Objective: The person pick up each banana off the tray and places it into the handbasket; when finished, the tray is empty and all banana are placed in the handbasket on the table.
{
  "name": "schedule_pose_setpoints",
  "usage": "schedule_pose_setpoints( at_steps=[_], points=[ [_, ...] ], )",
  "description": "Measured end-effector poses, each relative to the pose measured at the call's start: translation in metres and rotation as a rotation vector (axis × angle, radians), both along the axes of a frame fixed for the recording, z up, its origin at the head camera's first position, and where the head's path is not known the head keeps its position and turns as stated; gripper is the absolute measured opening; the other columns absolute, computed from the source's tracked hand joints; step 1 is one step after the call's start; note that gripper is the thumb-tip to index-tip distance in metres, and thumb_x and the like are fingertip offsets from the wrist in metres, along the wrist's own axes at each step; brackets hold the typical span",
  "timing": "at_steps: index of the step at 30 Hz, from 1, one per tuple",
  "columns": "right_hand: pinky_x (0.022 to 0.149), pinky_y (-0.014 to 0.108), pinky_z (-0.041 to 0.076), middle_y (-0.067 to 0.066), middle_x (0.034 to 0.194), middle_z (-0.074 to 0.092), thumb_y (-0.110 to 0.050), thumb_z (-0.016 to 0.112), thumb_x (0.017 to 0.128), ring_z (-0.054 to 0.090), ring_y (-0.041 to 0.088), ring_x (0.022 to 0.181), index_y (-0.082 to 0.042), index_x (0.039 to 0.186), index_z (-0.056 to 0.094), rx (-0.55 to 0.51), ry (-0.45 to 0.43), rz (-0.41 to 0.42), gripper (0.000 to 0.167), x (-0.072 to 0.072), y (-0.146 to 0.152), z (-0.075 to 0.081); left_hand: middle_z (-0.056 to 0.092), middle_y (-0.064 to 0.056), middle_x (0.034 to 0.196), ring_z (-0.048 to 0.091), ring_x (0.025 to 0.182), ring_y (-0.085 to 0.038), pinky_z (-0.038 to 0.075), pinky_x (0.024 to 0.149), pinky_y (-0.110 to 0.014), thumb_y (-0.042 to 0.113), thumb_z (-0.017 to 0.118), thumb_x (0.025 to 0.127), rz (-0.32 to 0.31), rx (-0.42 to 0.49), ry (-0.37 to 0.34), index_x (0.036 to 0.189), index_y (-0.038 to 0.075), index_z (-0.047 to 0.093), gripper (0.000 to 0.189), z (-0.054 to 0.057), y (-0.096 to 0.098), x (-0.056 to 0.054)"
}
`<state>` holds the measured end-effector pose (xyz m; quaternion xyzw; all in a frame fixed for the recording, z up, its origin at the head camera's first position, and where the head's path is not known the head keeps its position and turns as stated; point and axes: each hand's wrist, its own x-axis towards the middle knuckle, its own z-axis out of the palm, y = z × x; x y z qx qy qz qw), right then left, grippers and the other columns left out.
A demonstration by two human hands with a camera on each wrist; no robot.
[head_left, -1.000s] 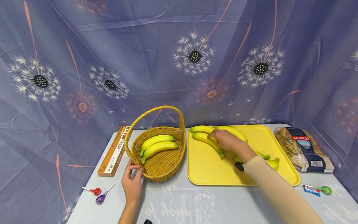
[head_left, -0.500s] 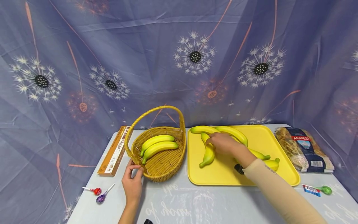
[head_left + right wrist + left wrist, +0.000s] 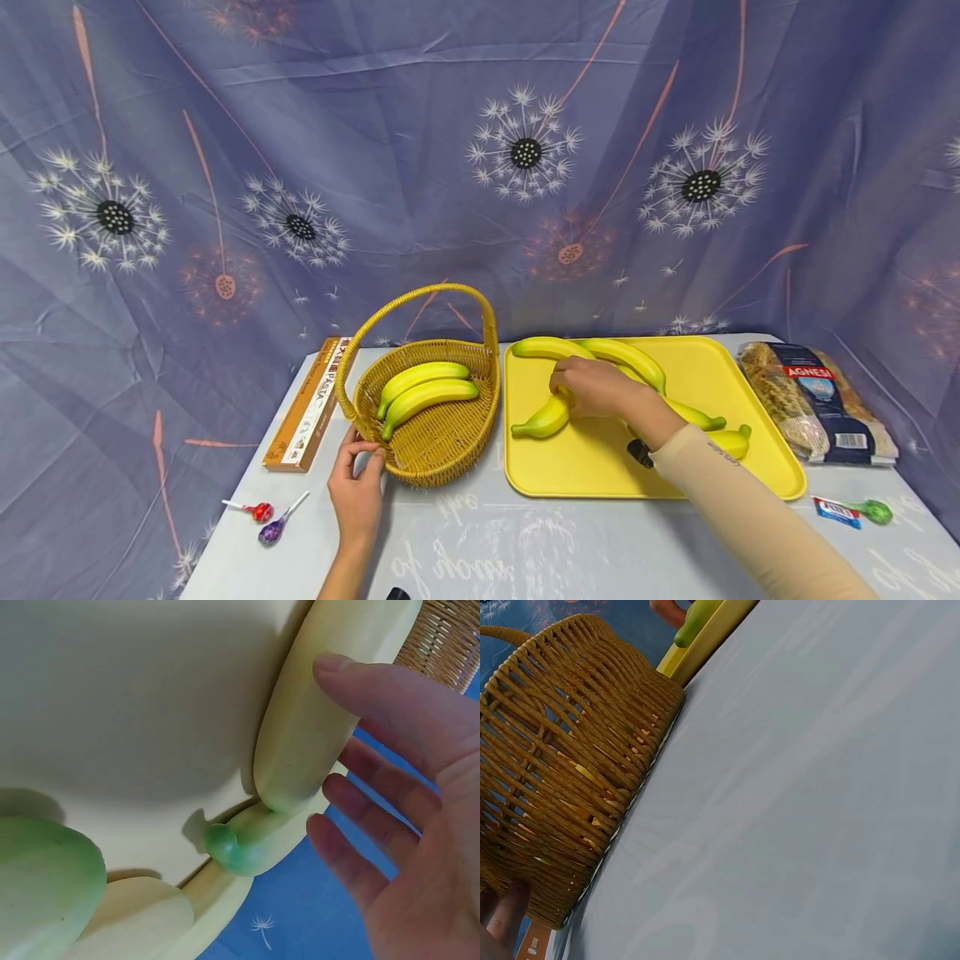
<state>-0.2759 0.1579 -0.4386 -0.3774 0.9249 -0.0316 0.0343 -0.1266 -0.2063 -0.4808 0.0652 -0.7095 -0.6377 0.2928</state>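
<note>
Two yellow curved bananas (image 3: pixel 431 402) with green tips are lying side by side in a golden-brown woven basket (image 3: pixel 438 477) with an arched handle. Left-hand grip (image 3: pixel 357 492) is holding the basket's near-left rim between thumb and fingers. Right-hand grip (image 3: pixel 600 387) is pinching a single green-tipped yellow banana (image 3: pixel 546 417) over a flat yellow rectangular tray (image 3: pixel 705 358); right wrist view: thumb is pressing its surface, index finger is passing behind it. More yellow bananas (image 3: pixel 630 360) are lying on the tray, some partly hidden by hand and sleeve. Basket and tray are standing near each other on a pale grey-blue counter (image 3: pixel 465 550). Beyond the tray's right edge, a clear-and-navy pasta bag (image 3: pixel 821 408) is resting; left of the basket, an orange-and-white pasta box (image 3: pixel 311 408).
</note>
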Motion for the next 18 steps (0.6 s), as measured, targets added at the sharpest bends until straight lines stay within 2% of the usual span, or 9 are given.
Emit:
schedule_pose_setpoints(
  at_steps=[5,9,18],
  points=[
    [0.082,0.038,0.049,-0.003,0.111,0.059,-0.011,0.079,0.072,0.052,0.021,0.105,-0.025,0.111,0.071,-0.003,0.007,0.036,0.042,0.0003,0.0003,-0.0031,0.046,-0.013,0.141,0.046,0.126,-0.031,0.052,0.077,-0.018,-0.01,0.058,0.087,-0.003,0.002,0.006,0.093,-0.014,0.059,0.007,0.0001,0.0,0.0003],
    [0.085,0.037,0.048,-0.003,0.109,0.059,-0.009,0.079,0.072,0.052,0.021,0.105,-0.024,0.11,0.071,-0.009,0.013,0.053,0.042,0.0005,-0.0009,-0.0043,0.046,-0.013,0.141,0.046,0.126,-0.031,0.053,0.076,-0.018,-0.009,0.058,0.087,-0.004,0.004,0.005,0.093,-0.015,0.059,0.008,0.0005,0.0002,0.0007],
    [0.086,0.038,0.048,-0.002,0.108,0.062,-0.009,0.078,0.071,0.054,0.02,0.105,-0.018,0.11,0.069,0.006,-0.016,0.014,0.041,0.003,-0.0042,-0.0059,0.046,-0.013,0.141,0.046,0.126,-0.03,0.053,0.075,-0.018,-0.009,0.058,0.087,0.003,-0.004,-0.002,0.093,-0.014,0.059,0.007,0.0002,0.0003,0.0008]
  ],
)
